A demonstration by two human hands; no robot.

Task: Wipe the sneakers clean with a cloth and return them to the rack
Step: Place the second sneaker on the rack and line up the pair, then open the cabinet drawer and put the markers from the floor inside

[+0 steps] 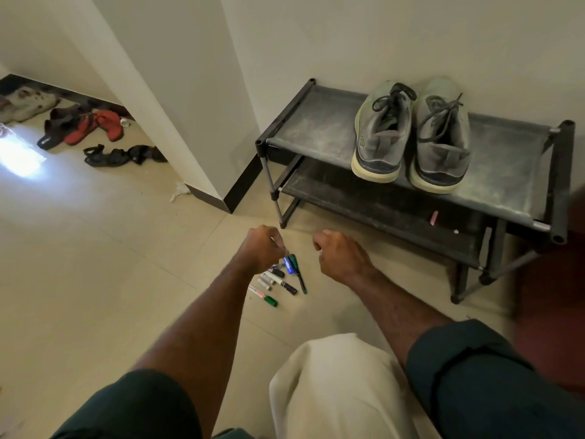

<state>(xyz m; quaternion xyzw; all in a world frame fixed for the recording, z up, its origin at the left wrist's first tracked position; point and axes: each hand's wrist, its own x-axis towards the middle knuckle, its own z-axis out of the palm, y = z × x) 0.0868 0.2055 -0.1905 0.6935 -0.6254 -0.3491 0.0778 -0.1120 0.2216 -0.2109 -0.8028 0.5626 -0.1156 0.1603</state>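
Two grey sneakers, the left sneaker (381, 134) and the right sneaker (441, 137), stand side by side on the top shelf of a dusty black shoe rack (512, 172) against the wall, heels toward me. My left hand (261, 248) hovers low over the floor and pinches a blue marker (288, 264) at its top. My right hand (338, 255) hangs beside it with fingers curled; something small and white may sit between its fingers, too small to tell. A cream cloth (335, 388) lies over my knee at the bottom.
Several markers and pens (278, 285) lie scattered on the tiled floor below my hands. A wall corner (221, 198) juts out left of the rack. Red shoes (95, 125) and black sandals (120, 155) lie at the far left.
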